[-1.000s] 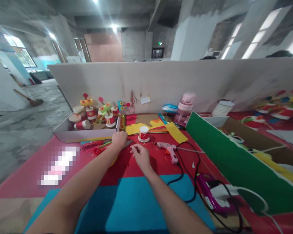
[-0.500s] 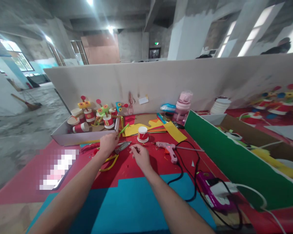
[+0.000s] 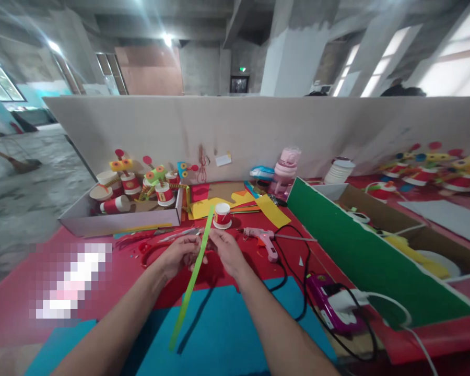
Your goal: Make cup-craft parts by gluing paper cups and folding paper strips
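Taking the hands as the clock's centre, the biggest container is out at three o'clock: the green-sided box, open-topped and brown inside, with a yellow bundle lying in it beside a white round piece. Over to ten o'clock, the shallow white box is crowded! Red-and-white cups stand in it, one tipped cup lies on its side, and figures with a yellow head and a green head rise above the rim.

And here in the middle, the left hand comes in palm down, fingers bent, grasping the green strip. Facing it, the right hand has its fingertips drawn together right at the strip's upper part; whether they pinch it, one cannot tell. The strip slants from twelve o'clock by the hands down to seven, its lower end above the blue sheet.

Purple and glossy, the power unit sits at four o'clock with a white plug on it. The pink glue gun lies at three, nearer than the box, lead trailing. Just beyond the fingers, towards one o'clock, one small cup stands on the red table cover, its white end up. Smaller still, the red scissor handles peek out at nine.
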Demonstrator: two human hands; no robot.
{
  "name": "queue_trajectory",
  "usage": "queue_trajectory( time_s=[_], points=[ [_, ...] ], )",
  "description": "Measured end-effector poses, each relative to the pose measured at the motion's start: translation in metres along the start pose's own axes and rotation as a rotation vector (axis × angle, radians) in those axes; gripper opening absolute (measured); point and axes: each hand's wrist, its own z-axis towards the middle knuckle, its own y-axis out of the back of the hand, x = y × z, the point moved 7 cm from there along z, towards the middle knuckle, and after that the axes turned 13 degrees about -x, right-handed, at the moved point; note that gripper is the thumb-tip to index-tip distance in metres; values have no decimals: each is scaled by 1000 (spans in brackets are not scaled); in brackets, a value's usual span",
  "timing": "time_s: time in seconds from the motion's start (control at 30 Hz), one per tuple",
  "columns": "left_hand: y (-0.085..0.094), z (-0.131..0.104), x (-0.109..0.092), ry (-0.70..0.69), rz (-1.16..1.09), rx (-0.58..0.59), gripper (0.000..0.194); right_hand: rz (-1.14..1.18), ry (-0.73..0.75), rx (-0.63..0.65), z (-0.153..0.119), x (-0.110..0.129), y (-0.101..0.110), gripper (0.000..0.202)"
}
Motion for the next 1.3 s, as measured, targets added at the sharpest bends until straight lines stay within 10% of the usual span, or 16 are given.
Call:
queue_trajectory(
  time_s=[0.6, 0.87, 1.3],
  points=[
    [2, -14, 4, 25, 341, 182, 34, -143, 305, -576, 1, 45, 56, 36],
    [17, -3, 9, -6, 375, 122, 35, -422, 213, -126, -3, 27, 15, 37],
    [46, -16, -4, 25, 679, 201, 39, -445, 305, -394, 4, 45, 51, 39]
  ],
)
